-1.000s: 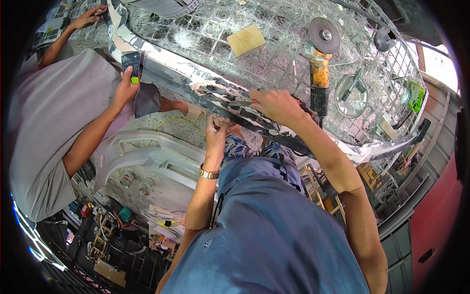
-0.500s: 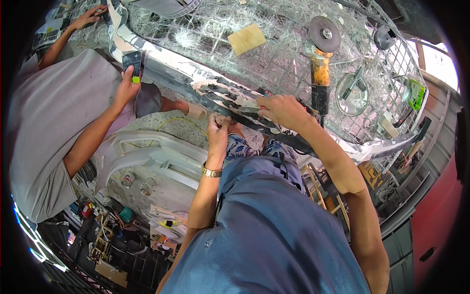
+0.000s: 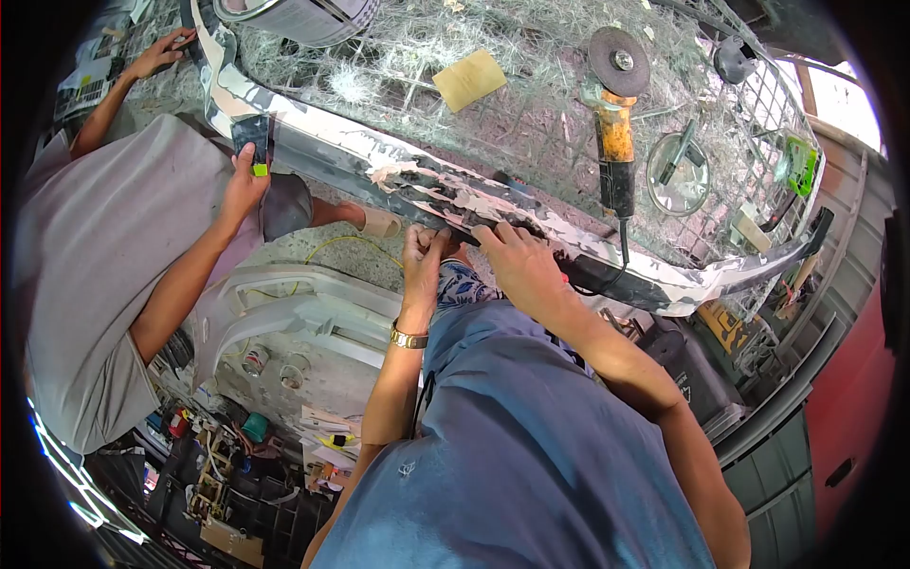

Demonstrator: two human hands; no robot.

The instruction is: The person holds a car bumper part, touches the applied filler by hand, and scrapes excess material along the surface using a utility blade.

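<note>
Left hand and right hand, fingers bent, met the near edge of the bumper; their grip could not be determined. Grinder lay beyond, apart.

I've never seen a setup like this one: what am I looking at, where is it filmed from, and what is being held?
There is no robot here: a person works bare-handed, and a camera worn on the head looks down past the blue shirt. The left hand and right hand are at the lower edge of a long, patchy white-and-dark part; whether they grip anything is hidden. Beyond it, a fibre-strewn mesh surface bears a yellow-and-black grinder, a yellowish sheet, a round disc and a large container. The hand holding a dark, flat block belongs to someone else.
</note>
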